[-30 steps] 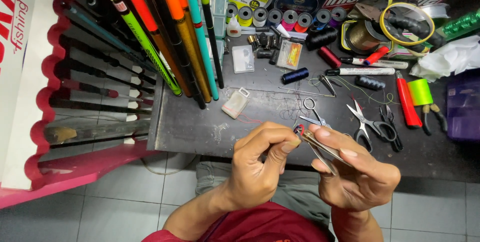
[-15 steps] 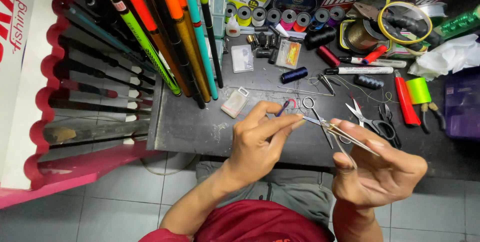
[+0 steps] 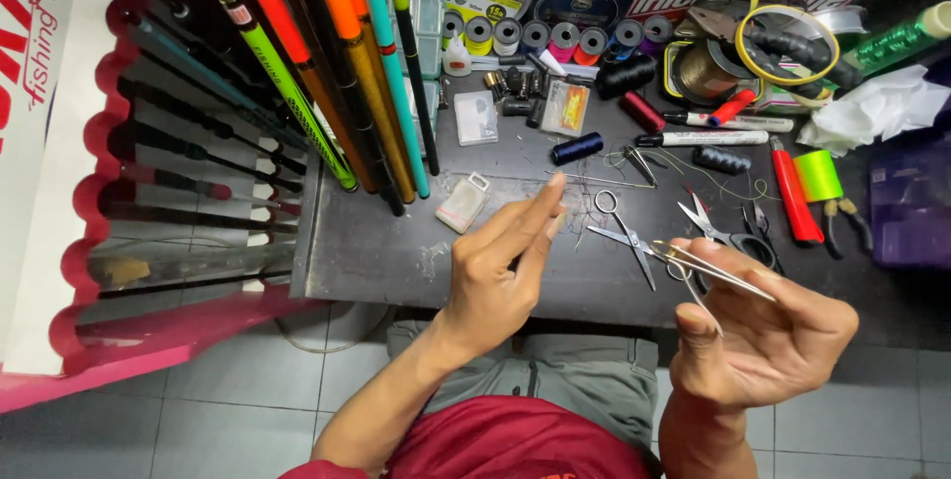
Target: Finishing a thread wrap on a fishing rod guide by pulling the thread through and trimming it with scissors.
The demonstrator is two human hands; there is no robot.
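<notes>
My right hand [image 3: 768, 340] is shut on thin metal tweezers [image 3: 715, 271], pinched between thumb and forefinger, tips pointing left, above the front edge of the dark workbench [image 3: 396, 251]. My left hand [image 3: 500, 266] hovers to the left of the tweezers with its fingers stretched out straight toward the bench; nothing shows in it, and I cannot tell whether a fine thread runs to it. Small silver scissors [image 3: 622, 231] lie on the bench between the two hands. A small clear plastic box [image 3: 463, 204] lies just left of my left fingertips.
Coloured fishing rods [image 3: 337, 83] lean across the bench's left side, above a pink rod rack [image 3: 178, 202]. Thread spools [image 3: 578, 148], markers, black-handled scissors [image 3: 718, 226], pliers [image 3: 852, 226], a red tube [image 3: 794, 192], white tissue [image 3: 877, 112] and a purple box [image 3: 911, 202] crowd the back and right.
My left hand let go near the tweezers' tips and moved up and left, its fingers straightening. My right hand drifted slightly right, still gripping the tweezers.
</notes>
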